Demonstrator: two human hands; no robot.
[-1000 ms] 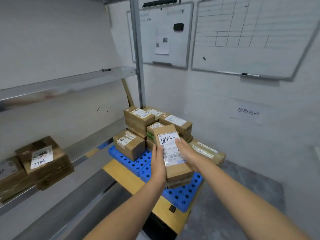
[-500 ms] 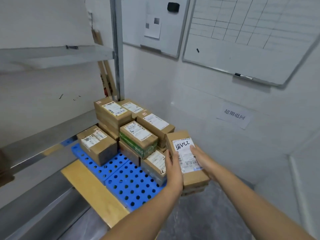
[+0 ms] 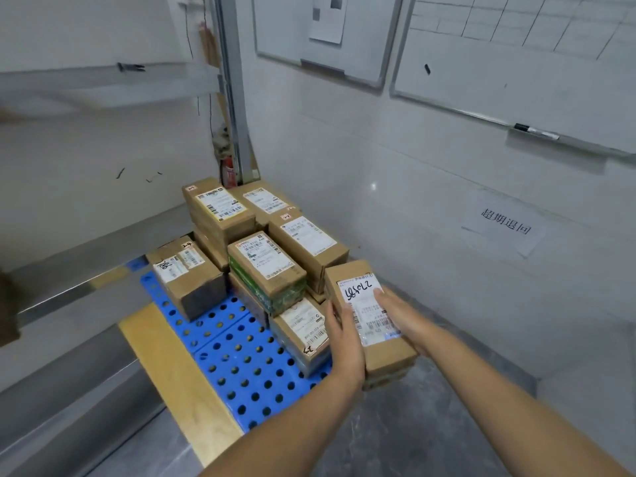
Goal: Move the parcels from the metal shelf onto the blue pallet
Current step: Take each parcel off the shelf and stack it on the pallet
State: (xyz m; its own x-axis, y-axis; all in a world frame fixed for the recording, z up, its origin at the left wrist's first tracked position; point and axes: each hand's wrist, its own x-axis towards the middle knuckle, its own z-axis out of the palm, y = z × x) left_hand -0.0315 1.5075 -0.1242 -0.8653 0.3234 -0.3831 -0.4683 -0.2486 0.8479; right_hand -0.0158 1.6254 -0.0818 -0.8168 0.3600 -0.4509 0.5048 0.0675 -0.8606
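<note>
The left hand (image 3: 346,342) and right hand (image 3: 401,318) grip the labelled parcel (image 3: 370,315) by its sides. In one second it went from above the blue pallet (image 3: 247,366) to its right edge, beside the stacked parcels (image 3: 266,266); putting it down seems near

Parcels (image 3: 266,259) stack on the pallet (image 3: 241,366), right of the shelf (image 3: 69,304), before the wall (image 3: 378,160).

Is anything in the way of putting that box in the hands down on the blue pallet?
The held parcel hangs at the right edge of the blue pallet. A low labelled parcel lies directly left of it; the bare holes nearer the person look free.
</note>
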